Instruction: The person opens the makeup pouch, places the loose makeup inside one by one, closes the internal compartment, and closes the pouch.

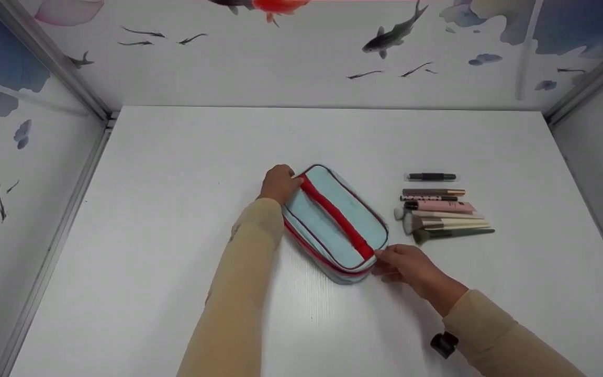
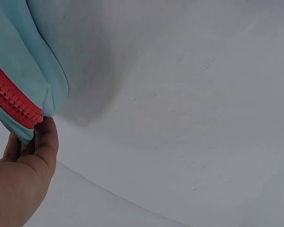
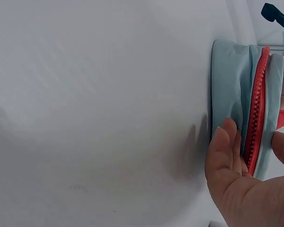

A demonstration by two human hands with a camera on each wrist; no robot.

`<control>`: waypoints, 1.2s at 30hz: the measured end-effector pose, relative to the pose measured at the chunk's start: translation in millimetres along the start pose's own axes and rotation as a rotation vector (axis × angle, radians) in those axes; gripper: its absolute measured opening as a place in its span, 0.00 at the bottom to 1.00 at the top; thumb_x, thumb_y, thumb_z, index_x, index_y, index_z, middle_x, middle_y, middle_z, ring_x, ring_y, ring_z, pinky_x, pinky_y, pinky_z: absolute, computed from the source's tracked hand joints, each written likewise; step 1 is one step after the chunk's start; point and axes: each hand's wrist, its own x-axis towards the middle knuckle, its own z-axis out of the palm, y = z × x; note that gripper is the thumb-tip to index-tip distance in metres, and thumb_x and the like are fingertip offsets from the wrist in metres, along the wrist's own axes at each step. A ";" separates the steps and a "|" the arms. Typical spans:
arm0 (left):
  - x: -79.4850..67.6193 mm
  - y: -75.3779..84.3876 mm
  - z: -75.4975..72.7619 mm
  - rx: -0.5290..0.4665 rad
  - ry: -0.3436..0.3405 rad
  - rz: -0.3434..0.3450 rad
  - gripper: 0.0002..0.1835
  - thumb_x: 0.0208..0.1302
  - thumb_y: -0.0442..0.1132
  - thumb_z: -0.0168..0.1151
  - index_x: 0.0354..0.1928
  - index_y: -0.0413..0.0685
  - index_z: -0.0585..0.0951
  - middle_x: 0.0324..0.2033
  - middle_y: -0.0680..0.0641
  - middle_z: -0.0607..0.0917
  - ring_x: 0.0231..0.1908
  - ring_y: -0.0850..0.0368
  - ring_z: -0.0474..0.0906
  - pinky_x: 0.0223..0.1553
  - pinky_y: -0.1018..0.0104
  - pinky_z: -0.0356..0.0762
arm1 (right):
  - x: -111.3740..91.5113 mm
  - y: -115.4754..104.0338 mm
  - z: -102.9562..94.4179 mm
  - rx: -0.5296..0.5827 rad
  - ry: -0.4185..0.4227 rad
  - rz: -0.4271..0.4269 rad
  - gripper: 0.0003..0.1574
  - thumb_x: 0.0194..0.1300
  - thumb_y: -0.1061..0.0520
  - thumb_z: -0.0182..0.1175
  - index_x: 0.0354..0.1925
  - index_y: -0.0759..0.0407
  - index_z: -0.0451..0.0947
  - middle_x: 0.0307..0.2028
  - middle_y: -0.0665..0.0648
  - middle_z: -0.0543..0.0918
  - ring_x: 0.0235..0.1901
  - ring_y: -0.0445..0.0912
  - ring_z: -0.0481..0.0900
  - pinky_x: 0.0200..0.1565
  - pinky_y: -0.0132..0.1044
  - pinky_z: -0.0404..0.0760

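1 pale-blue pouch point(image 1: 338, 221) aslant between left fingers point(image 2: 48, 137) and right fingers point(image 3: 221, 151)

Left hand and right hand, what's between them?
The pouch, touched by the left hand at its far end and the right hand at its near end; the head view shows this.

A zippered pouch point(image 1: 347, 201) lies on a table point(image 1: 176, 173) between left hand point(image 1: 279, 184) and right hand point(image 1: 409, 264), left of makeup brushes point(image 1: 456, 233).
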 end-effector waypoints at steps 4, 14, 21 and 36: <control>-2.0 -1.6 -1.2 -0.001 0.008 -0.012 0.20 0.70 0.42 0.54 0.57 0.34 0.75 0.55 0.39 0.78 0.57 0.47 0.73 0.60 0.58 0.69 | 2.6 -3.7 -2.2 0.011 0.017 0.001 0.24 0.71 0.50 0.55 0.53 0.69 0.72 0.38 0.56 0.85 0.40 0.48 0.81 0.45 0.36 0.80; -11.6 -11.9 -6.1 -0.032 0.044 -0.038 0.20 0.71 0.42 0.53 0.57 0.35 0.75 0.55 0.39 0.78 0.56 0.47 0.73 0.60 0.57 0.69 | 14.3 -14.8 -7.9 0.015 0.013 0.010 0.28 0.70 0.51 0.56 0.59 0.70 0.70 0.39 0.54 0.84 0.40 0.46 0.79 0.44 0.34 0.80; -17.7 -18.8 -5.6 -0.073 0.053 -0.090 0.21 0.72 0.43 0.53 0.58 0.35 0.73 0.56 0.39 0.77 0.57 0.48 0.72 0.60 0.57 0.69 | 22.3 -22.1 -13.3 -0.012 0.024 0.007 0.28 0.70 0.51 0.55 0.60 0.70 0.69 0.41 0.55 0.82 0.41 0.45 0.77 0.45 0.35 0.80; -33.2 -36.1 -8.6 -0.165 0.048 -0.177 0.19 0.71 0.45 0.55 0.54 0.37 0.72 0.50 0.42 0.77 0.49 0.51 0.71 0.55 0.59 0.73 | 39.7 -39.5 -22.1 -0.118 0.053 0.023 0.27 0.71 0.50 0.54 0.60 0.67 0.70 0.46 0.56 0.80 0.44 0.46 0.76 0.52 0.37 0.78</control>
